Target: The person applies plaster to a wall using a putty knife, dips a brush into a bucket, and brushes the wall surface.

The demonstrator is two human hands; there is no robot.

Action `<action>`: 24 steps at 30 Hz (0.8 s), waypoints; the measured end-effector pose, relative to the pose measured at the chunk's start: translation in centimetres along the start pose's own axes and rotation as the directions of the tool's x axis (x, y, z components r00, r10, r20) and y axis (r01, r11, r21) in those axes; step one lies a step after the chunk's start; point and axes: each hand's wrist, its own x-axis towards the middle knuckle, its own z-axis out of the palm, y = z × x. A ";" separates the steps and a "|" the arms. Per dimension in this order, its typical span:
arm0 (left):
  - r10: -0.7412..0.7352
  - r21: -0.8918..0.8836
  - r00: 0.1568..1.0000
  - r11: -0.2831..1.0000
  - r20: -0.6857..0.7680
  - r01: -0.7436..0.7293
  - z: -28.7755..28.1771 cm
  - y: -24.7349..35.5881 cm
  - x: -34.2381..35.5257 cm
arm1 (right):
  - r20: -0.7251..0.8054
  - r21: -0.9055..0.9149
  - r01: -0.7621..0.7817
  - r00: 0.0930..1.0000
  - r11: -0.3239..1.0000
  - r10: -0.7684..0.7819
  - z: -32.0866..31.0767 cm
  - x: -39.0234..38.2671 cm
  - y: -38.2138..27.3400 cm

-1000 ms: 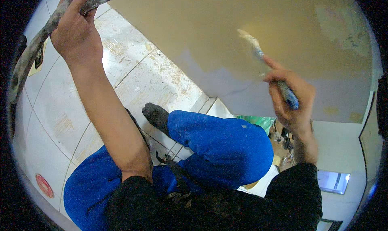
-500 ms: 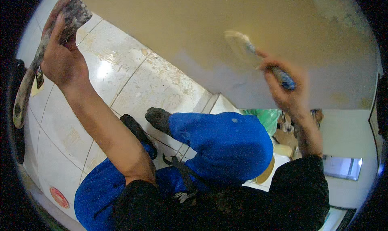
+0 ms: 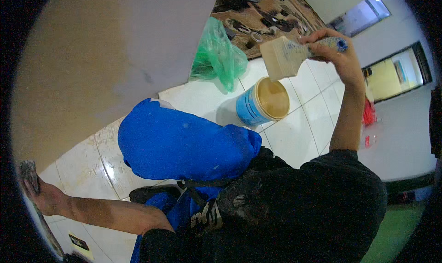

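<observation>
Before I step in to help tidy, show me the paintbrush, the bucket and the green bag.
Paintbrush [image 3: 283, 57], head view: on its bristles.
Bucket [image 3: 248, 107], head view: on its blue outer wall.
Green bag [image 3: 221, 56], head view: on its crumpled middle.

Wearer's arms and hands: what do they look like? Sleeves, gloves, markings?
Short black sleeves on both arms, plain as far as visible. Below them the forearms are bare. Left hand and right hand are ungloved; no watch or band shows. Finer marks can't be made out.
</observation>
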 end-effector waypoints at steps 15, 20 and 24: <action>0.191 0.589 0.947 0.745 0.260 -0.312 4.7 5.2 -2.1 | -0.399 -0.190 -0.404 0.864 0.895 0.306 6.4 -4.5 26.2; 0.196 0.604 0.918 0.702 0.345 -0.377 2.5 4.5 0.1 | -0.450 -0.138 -0.357 0.854 0.924 0.262 7.2 -4.4 29.4; 0.280 0.755 0.793 0.253 0.542 -0.605 10.3 9.2 -6.2 | -0.449 -0.171 -0.343 0.862 0.924 0.236 7.7 -4.1 30.1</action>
